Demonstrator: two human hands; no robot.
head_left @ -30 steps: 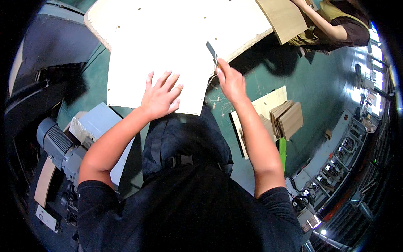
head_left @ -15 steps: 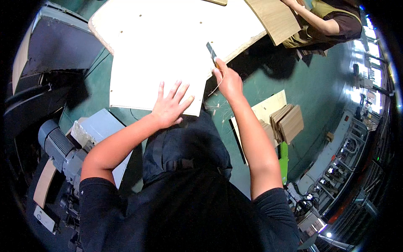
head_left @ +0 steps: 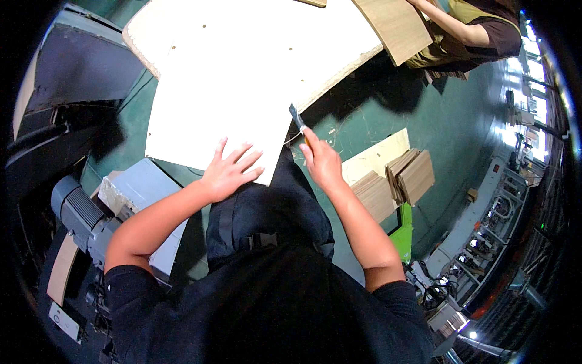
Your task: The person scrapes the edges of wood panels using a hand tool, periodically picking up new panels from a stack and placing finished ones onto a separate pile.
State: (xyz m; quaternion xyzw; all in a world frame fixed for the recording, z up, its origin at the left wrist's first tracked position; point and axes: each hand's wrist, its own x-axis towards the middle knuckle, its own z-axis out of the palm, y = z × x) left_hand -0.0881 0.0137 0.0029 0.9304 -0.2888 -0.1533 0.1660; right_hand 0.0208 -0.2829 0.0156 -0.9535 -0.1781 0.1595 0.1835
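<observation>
**Knife at the edge of a pale sheet**

Fingers of the left hand (head_left: 227, 173) spread wide and press flat on the near corner of a pale sheet (head_left: 218, 121), which lies on a bigger pale board (head_left: 260, 42) above the green tabletop (head_left: 364, 115). Just beside it, the right hand (head_left: 321, 164) grips a utility knife (head_left: 297, 118), blade at the sheet's right edge. Stacked wood veneer pieces (head_left: 403, 179) lie to the right, well apart.

The person wore a black short-sleeved shirt (head_left: 273, 309) and dark trousers (head_left: 267, 212); forearms and hands were bare.
</observation>
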